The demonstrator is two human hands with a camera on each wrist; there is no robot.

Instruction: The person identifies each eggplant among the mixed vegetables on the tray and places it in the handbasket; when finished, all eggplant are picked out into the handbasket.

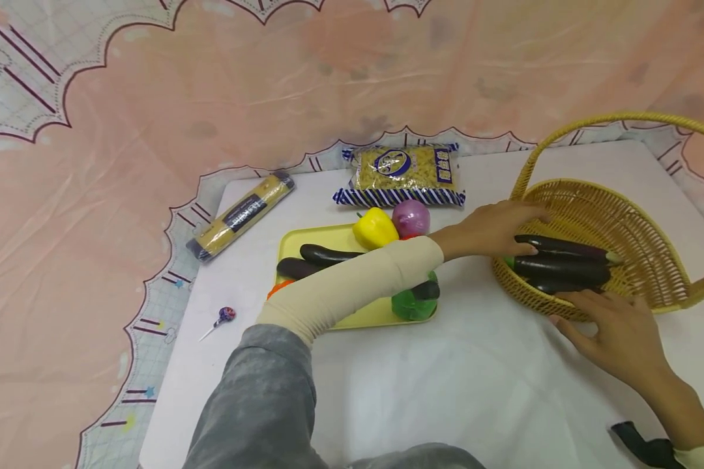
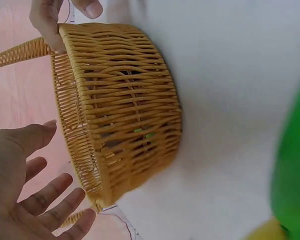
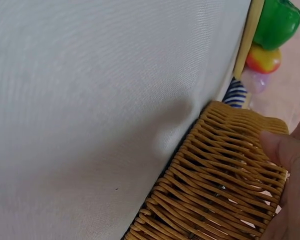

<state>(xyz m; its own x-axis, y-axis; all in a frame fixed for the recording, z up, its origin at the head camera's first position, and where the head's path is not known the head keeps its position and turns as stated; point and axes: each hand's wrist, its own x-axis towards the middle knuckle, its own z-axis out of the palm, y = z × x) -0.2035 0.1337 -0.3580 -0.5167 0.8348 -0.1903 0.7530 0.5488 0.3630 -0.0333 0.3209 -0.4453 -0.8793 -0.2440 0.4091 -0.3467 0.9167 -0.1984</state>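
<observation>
Over the left side of the yellow wicker basket (image 1: 651, 234) is my left hand (image 1: 507, 228), its fingers spread and apart from the rim in the left wrist view. Dark eggplants (image 1: 563, 268) lie inside the basket just beyond its fingertips. My right hand (image 1: 622, 335) holds the near rim, fingers hooked over the edge; in the right wrist view its thumb (image 3: 274, 145) lies along the outer wall. The left forearm covers part of a yellow tray (image 1: 364, 319) bearing long dark eggplants (image 1: 328, 254), a yellow bell pepper (image 1: 375, 228), a purple onion-like ball (image 1: 411, 218) and a green pepper (image 1: 410, 305).
Behind the tray lies a bag of pasta (image 1: 407, 169). A pack of spaghetti (image 1: 240, 215) is at the back left, and a lollipop (image 1: 225, 315) near the left table edge. The basket's tall handle (image 1: 616, 118) arches above it. A black curved object (image 1: 639, 443) shows by the right sleeve.
</observation>
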